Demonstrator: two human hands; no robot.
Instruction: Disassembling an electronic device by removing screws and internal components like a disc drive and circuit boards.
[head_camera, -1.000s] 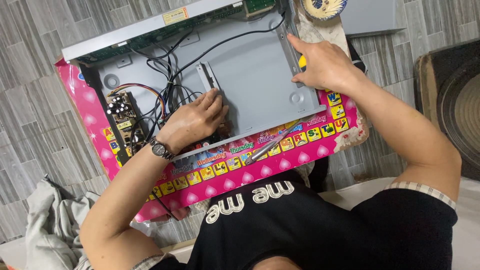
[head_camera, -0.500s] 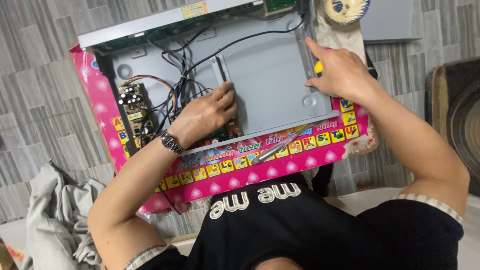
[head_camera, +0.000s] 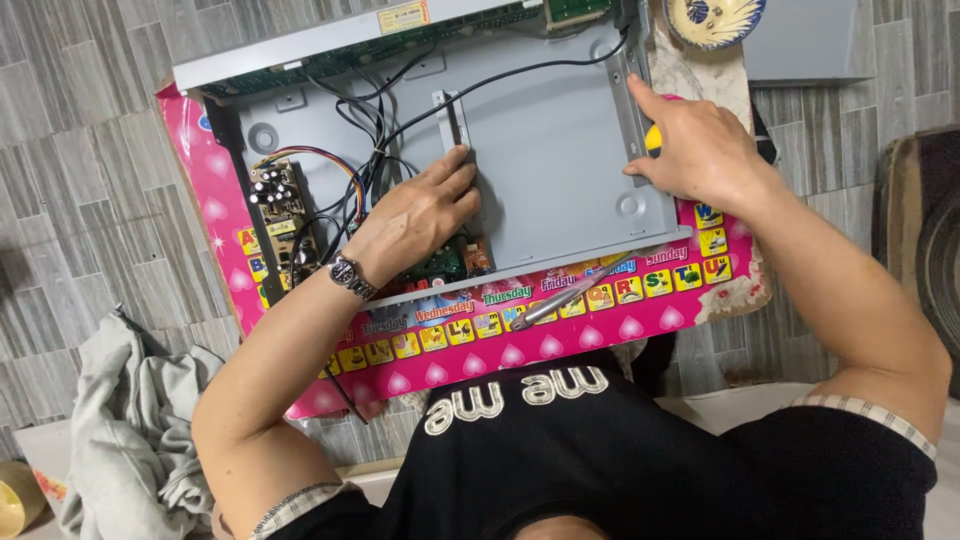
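The opened grey metal chassis of an electronics box (head_camera: 560, 150) lay flat on a bright pink children's board printed with hearts and coloured picture tiles (head_camera: 520, 340), which served as the worktop above the grey wood-patterned floor (head_camera: 70, 180). The left hand (head_camera: 415, 215), with a metal wristwatch (head_camera: 350, 275) on its wrist, rested palm down on the chassis floor, its fingers (head_camera: 455, 185) held close together and pressed flat against the edge of a raised grey metal plate (head_camera: 540, 150), beside a bundle of black and coloured wires (head_camera: 365, 165). The right hand (head_camera: 700, 150) lay on the right rim of the chassis, forefinger stretched out along the side wall and the other fingers curled over a yellow-handled tool (head_camera: 652, 138) that was mostly hidden, so the grip on it could not be judged. A small brown power board with dark capacitors (head_camera: 275, 205) sat at the chassis's left end. A slim silver tool (head_camera: 570, 292) lay on the pink board just below the chassis. A crumpled grey cloth (head_camera: 120, 420) lay on the floor at the lower left.
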